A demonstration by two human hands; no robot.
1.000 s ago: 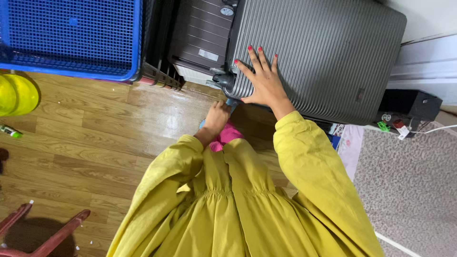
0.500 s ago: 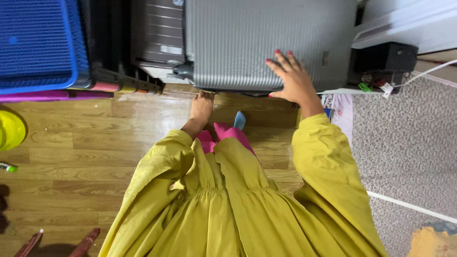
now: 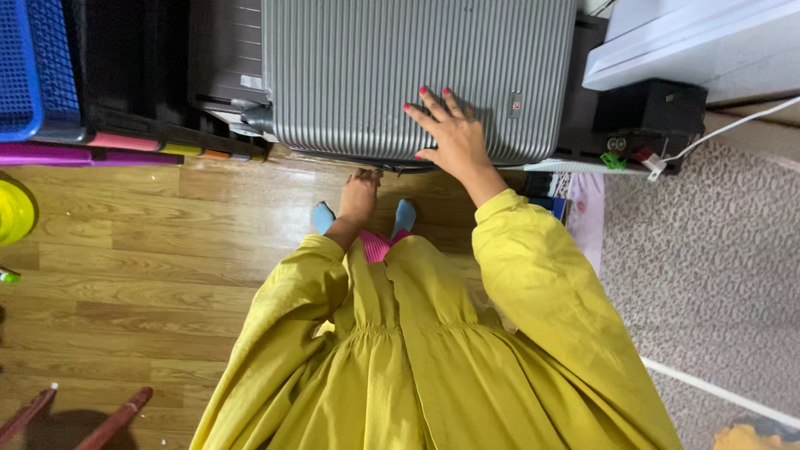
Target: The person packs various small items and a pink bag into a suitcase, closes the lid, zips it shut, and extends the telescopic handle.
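A grey ribbed hard-shell suitcase (image 3: 358, 75) stands on the wooden floor in front of me. My right hand (image 3: 450, 137) lies flat on its side with the fingers spread and holds nothing. My left hand (image 3: 360, 193) hangs lower, at the suitcase's bottom edge, fingers pointing down toward the floor; what they touch is hidden. Both arms are in yellow sleeves. My feet in blue socks (image 3: 323, 218) stand just below the left hand.
A darker suitcase (image 3: 218, 50) and a black rack stand left of the grey one, with a blue crate (image 3: 21, 67) further left. A black box with cables (image 3: 650, 112) and white furniture (image 3: 692, 42) are at the right, beside grey carpet (image 3: 708, 275). Red chair legs (image 3: 117, 421) show bottom left.
The view has swung so the grey suitcase now sits straight ahead and higher in the frame. My right hand stays flat on it; my left hand stays low by its bottom edge.
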